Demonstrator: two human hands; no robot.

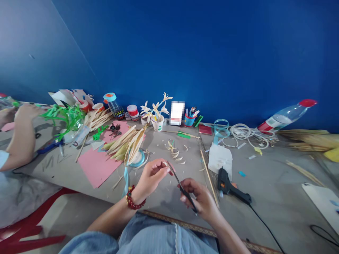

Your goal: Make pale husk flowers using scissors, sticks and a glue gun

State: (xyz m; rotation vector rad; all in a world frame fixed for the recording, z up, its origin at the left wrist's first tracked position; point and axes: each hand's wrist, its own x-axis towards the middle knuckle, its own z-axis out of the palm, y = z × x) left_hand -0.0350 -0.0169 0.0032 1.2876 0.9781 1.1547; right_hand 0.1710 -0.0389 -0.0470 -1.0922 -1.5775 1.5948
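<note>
My right hand (198, 197) grips a pair of dark scissors (182, 188), seen nearly edge-on, with the blades pointing up and left. The blade tip reaches the fingertips of my left hand (155, 174), which are pinched together. A small pale bit seems to be between them, too small to name. Just beyond my hands lie curled cream petal-like pieces (174, 154) on the grey table (164, 194). Behind them, a white paper cup (158, 124) holds cream flowers (155, 109) made of dried husk-like strips.
Dried husks (128, 144) lie on pink paper (96, 165), beside a ribbon roll (137, 158). A black glue gun (230, 185) with a cord and a wooden stick (209, 176) are to the right. A bottle (287, 116) leans by the wall. Another person's arm (22, 134) is at left.
</note>
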